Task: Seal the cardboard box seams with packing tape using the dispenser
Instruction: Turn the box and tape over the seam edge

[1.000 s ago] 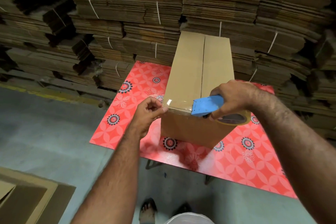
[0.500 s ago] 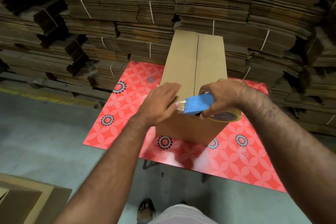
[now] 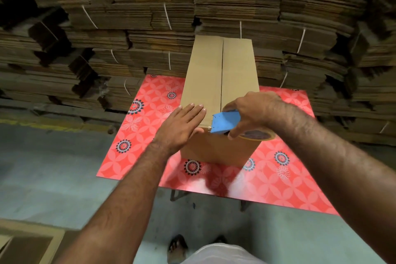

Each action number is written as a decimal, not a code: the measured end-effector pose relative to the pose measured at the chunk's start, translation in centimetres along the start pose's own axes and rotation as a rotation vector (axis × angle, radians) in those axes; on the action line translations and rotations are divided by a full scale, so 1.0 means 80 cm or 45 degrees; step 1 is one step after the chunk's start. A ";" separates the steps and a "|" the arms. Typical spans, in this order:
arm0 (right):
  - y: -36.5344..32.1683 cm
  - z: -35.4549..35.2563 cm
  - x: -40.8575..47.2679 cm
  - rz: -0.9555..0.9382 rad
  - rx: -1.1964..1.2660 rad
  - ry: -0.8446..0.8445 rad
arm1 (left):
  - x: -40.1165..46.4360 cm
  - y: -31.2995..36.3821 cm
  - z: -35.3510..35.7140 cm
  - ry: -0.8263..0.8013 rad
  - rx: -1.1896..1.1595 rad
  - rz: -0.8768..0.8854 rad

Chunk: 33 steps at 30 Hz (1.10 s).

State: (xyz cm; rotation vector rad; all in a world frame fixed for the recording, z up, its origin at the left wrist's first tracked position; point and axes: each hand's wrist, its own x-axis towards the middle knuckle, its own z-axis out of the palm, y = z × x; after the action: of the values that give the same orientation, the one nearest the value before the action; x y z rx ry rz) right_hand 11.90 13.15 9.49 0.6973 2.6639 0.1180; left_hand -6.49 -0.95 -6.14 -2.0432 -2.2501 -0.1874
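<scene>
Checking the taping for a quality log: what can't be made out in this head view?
- Tape on the cardboard box near edge: covered by left hand and tape dispenser.
- Tape roll: mostly behind right hand.
- Box's far side: faces away.

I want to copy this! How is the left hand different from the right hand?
The left hand lies flat with straight fingers on the box; the right hand curls round the blue dispenser. The left hand holds nothing; the right hand holds a tool. The left is left of the seam; the right is over it. Both are at the box's near end.
</scene>
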 end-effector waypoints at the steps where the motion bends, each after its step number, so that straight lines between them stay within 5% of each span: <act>1: 0.004 0.003 -0.005 0.006 -0.019 0.012 | -0.001 0.001 -0.001 -0.010 -0.001 -0.009; 26: 0.020 0.012 -0.030 0.106 -0.104 0.008 | 0.020 0.057 0.002 0.012 0.087 -0.047; 33: -0.018 0.007 -0.017 0.064 0.067 0.077 | 0.000 -0.013 0.001 -0.016 0.121 -0.011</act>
State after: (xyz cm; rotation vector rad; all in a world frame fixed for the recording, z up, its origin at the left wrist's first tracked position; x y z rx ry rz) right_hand 12.51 11.22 9.19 0.7891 2.7166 0.0842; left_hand -7.50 -1.07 -6.22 -1.9927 -2.2298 -0.0665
